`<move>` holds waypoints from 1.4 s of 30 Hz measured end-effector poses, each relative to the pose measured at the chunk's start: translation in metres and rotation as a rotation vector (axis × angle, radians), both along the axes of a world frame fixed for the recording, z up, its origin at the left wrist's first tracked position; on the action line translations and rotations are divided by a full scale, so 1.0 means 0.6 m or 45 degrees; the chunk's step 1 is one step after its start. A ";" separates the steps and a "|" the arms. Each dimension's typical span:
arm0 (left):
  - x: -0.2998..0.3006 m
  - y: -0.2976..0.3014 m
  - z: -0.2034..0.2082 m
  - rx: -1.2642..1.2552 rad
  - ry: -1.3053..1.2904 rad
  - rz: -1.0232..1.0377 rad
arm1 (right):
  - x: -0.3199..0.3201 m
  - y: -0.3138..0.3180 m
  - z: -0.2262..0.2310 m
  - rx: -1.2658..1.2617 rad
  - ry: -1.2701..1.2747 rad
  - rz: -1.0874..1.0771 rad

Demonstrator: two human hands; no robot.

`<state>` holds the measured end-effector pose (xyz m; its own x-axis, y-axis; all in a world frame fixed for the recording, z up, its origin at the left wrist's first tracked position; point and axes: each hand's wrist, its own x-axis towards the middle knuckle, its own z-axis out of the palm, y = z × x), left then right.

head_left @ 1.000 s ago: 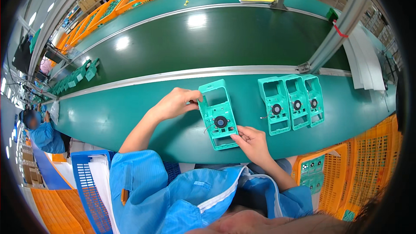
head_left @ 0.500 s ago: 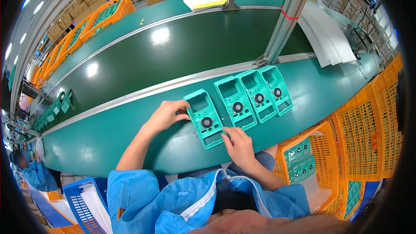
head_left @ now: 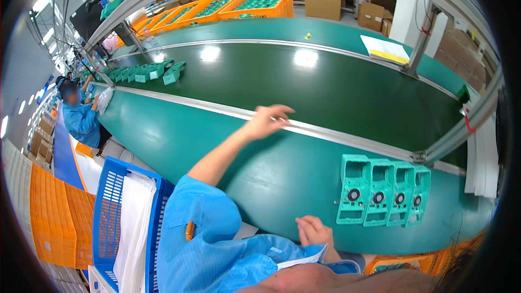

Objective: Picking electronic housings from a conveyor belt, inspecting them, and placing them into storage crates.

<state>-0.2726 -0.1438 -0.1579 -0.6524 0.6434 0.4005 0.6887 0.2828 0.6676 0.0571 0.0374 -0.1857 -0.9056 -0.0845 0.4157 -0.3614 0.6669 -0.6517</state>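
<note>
My left hand [head_left: 267, 122] is raised over the metal rail [head_left: 239, 112] along the belt, with its fingers apart and nothing in them. Above the near part of the green bench [head_left: 266, 171], my right hand [head_left: 316, 232] is empty, its fingers loosely bent. To its right, several green plastic housings [head_left: 349, 215] lie side by side in a row, each with a round black part in it that looks like a small speaker. A thin wire sticks out from the leftmost housing. Neither hand touches the housings.
More green housings [head_left: 172, 74] sit on the dark belt [head_left: 255, 81] at the left. Orange crates [head_left: 255, 13] of green parts line the far side. A metal post [head_left: 461, 138] stands at right. A blue basket [head_left: 103, 222] is beside me; a co-worker [head_left: 81, 116] works at far left.
The view has swung left. Both hands have let go of the leftmost housing, which now lies against the others. My left hand has moved left and away toward the belt; the right has drawn back.
</note>
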 end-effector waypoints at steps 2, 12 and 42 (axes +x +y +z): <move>-0.083 -0.094 -0.003 -0.097 -0.203 0.539 | -0.016 -0.008 0.006 0.029 -0.090 0.029; -0.368 -0.534 -0.038 -0.433 0.286 1.616 | -0.001 0.026 -0.201 -1.040 -1.192 0.188; 0.099 -0.112 0.127 -0.533 0.614 -0.388 | -0.053 -0.008 -0.011 -0.079 -0.146 0.191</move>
